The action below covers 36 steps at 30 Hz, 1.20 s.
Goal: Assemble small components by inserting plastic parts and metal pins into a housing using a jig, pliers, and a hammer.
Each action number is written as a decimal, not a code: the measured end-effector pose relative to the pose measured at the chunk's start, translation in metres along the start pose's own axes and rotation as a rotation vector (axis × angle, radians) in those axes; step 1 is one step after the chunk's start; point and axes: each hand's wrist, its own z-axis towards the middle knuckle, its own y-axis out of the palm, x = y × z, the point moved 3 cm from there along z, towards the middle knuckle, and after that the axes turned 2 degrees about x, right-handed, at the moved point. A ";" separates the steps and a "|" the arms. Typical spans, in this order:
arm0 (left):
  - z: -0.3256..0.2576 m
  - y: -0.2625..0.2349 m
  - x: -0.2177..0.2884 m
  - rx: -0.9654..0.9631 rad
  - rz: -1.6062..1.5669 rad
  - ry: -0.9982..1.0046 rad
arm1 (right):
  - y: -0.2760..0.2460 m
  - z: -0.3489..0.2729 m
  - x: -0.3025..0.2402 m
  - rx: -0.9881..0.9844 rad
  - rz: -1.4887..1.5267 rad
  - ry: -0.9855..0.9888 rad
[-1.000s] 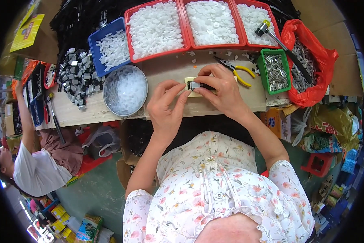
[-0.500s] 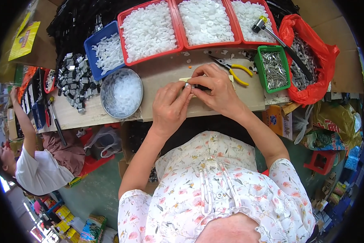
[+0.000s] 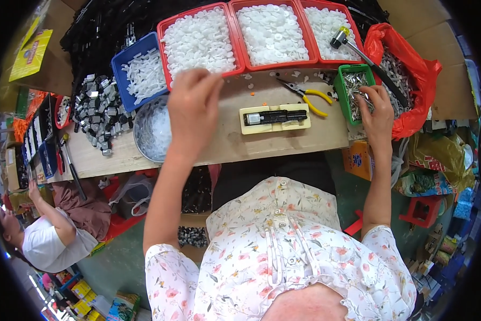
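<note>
My left hand (image 3: 193, 109) is raised over the bench, in front of the left red tray (image 3: 202, 75) of white plastic discs. Its fingers are curled and smeared by motion, and whether they hold anything is unclear. At the right, my right hand (image 3: 378, 111) dips its bent fingertips among the metal pins (image 3: 355, 83) in a green bin (image 3: 341, 96), pinching at them. Between the hands lies a cream fixture block (image 3: 275, 129). A long black part (image 3: 283, 115) rests in its recess, with a silver-grey block (image 3: 254, 118) at the left end.
Yellow-handled pliers (image 3: 316, 101) lie behind the fixture. A mallet (image 3: 371, 63) spans the right tray and a red bag (image 3: 429, 96). Left stand a metal bowl (image 3: 154, 128) of clear pieces, a blue bin (image 3: 124, 80) and heaped grey blocks (image 3: 98, 109). Another person (image 3: 58, 235) sits far left.
My hands have parted from over the fixture, leaving the black part uncovered in it. The left moved left and up; the right went right into the green bin. The other person's arm has lowered.
</note>
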 end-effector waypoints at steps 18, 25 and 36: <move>0.053 0.009 -0.031 -0.354 0.260 0.235 | 0.004 0.007 0.020 0.025 0.009 -0.057; 0.051 0.004 -0.030 -0.211 0.083 0.126 | 0.000 0.012 0.017 0.089 0.080 0.005; 0.011 0.024 -0.005 -0.169 -1.065 -0.790 | -0.008 0.020 0.004 0.116 -0.100 -0.072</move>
